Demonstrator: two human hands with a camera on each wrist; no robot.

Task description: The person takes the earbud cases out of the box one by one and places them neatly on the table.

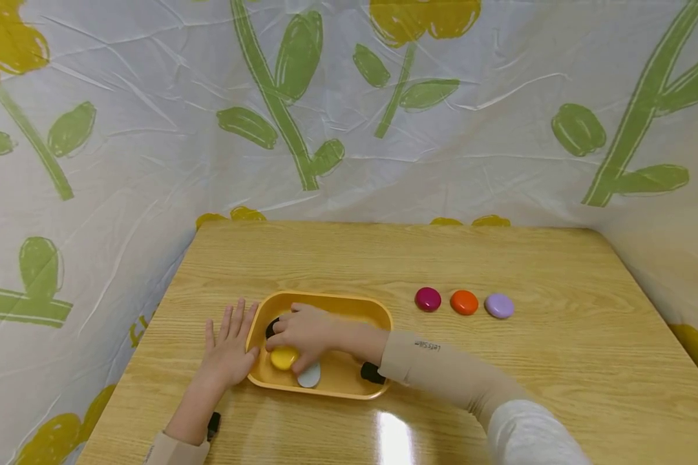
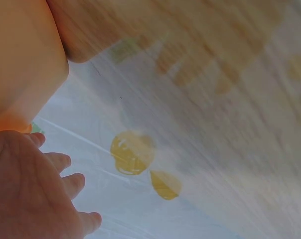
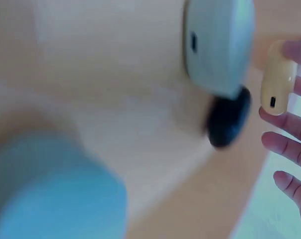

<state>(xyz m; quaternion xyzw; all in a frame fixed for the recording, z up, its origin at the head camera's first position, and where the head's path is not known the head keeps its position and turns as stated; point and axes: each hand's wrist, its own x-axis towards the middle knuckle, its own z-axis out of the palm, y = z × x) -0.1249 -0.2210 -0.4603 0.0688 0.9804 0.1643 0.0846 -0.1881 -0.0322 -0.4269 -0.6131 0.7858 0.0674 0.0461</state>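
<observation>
My right hand (image 1: 311, 332) reaches into an orange-yellow tray (image 1: 320, 392) and pinches a glossy yellow round disc (image 1: 284, 358) between thumb and fingertips. In the right wrist view, this yellow disc (image 3: 277, 79) shows a small dark slot on its edge. A black disc (image 1: 271, 328) lies partly under the fingers, and a pale grey disc (image 1: 309, 376) lies in the tray near the thumb. Fingers straight and spread, my left hand (image 1: 229, 355) rests at the tray's left end. The left wrist view shows that hand (image 2: 31, 189) beside the tray wall (image 2: 26, 64).
Crimson (image 1: 428, 299), orange (image 1: 464, 302) and lilac (image 1: 499, 305) discs form a row on the wooden table (image 1: 547, 374), right of the tray. A blurred blue object (image 3: 61, 194) appears in the right wrist view. Flower-patterned sheeting (image 1: 477, 135) encloses the table's back and sides.
</observation>
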